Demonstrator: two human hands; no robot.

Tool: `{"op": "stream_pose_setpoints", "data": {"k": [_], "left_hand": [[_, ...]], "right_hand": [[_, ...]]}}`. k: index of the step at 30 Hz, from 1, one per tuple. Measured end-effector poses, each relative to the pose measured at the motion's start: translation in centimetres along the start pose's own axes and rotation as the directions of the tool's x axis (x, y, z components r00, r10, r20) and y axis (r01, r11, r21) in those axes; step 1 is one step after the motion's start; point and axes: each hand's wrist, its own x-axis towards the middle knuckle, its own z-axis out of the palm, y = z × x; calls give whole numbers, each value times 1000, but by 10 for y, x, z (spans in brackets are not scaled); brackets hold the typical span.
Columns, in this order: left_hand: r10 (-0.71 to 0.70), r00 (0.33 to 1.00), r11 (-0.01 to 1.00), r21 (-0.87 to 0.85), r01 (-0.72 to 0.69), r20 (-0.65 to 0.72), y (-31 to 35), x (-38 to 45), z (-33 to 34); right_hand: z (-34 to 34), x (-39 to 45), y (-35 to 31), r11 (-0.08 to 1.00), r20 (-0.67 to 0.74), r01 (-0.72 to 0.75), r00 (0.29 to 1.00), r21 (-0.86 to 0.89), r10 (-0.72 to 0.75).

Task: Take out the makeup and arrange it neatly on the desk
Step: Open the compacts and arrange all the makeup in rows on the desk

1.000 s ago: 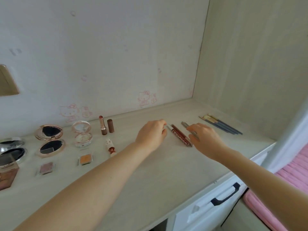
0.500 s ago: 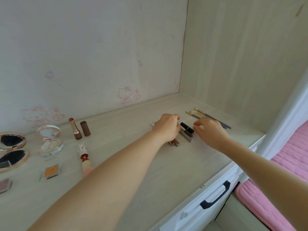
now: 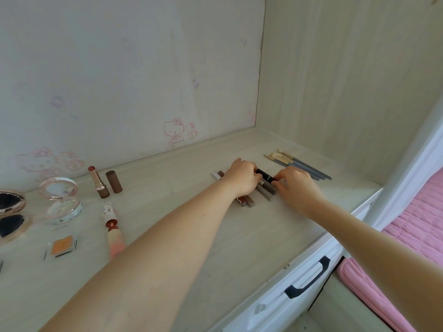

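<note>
A short black tube (image 3: 265, 176) is held between both hands above a small cluster of pens and pencils (image 3: 254, 195) lying on the desk (image 3: 215, 236); the left hand (image 3: 242, 178) is curled round its far end and the right hand (image 3: 296, 185) pinches its near end with bent fingers, so neither hand is slack or spread. Whether the tube is being pulled apart, capped or merely positioned cannot be told. Most of the makeup appears to be laid out already — a fan of slim brushes (image 3: 299, 164) lies just beyond the hands toward the side wall, an uncapped lipstick (image 3: 98, 182) stands beside its brown cap (image 3: 114, 182) near the back wall, and a figurine-shaped lipstick (image 3: 112, 228) lies on its side in front of them. Further left, a clear round compact (image 3: 60, 200), an orange eyeshadow pan (image 3: 61, 245) and an opened mirror compact (image 3: 9, 212) at the picture's edge are set out in loose rows. No bag or container is seen, so it cannot be said whether anything remains to be taken out. As judged from the layout, the work is well advanced: what seems left is the placing of the black tube among the pens, the squaring of that somewhat uneven cluster, and perhaps the straightening of the tipped figurine lipstick.
</note>
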Motion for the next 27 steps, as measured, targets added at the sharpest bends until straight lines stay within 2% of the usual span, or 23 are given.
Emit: {"op": "stream_pose_setpoints", "data": {"k": [6, 12, 17, 23, 27], "left_hand": [[-126, 984, 935, -346, 76, -126, 16, -22, -11], [-310, 926, 725, -684, 82, -217, 24, -51, -28], [-381, 904, 567, -821, 62, -195, 17, -86, -46], [-411, 892, 474, -880, 32, -190, -9, -136, -69], [-463, 866, 450, -892, 46, -189, -36, -169, -84]], "right_hand": [[-16, -6, -18, 997, -113, 21, 994, 76, -13], [-27, -22, -55, 981, -234, 111, 970, 162, -71], [-28, -43, -89, 970, -259, 183, 956, 160, -137], [-23, -68, -131, 947, -250, 246, 949, 208, -191], [-10, -83, -160, 922, -224, 253, 956, 293, -191]]}}
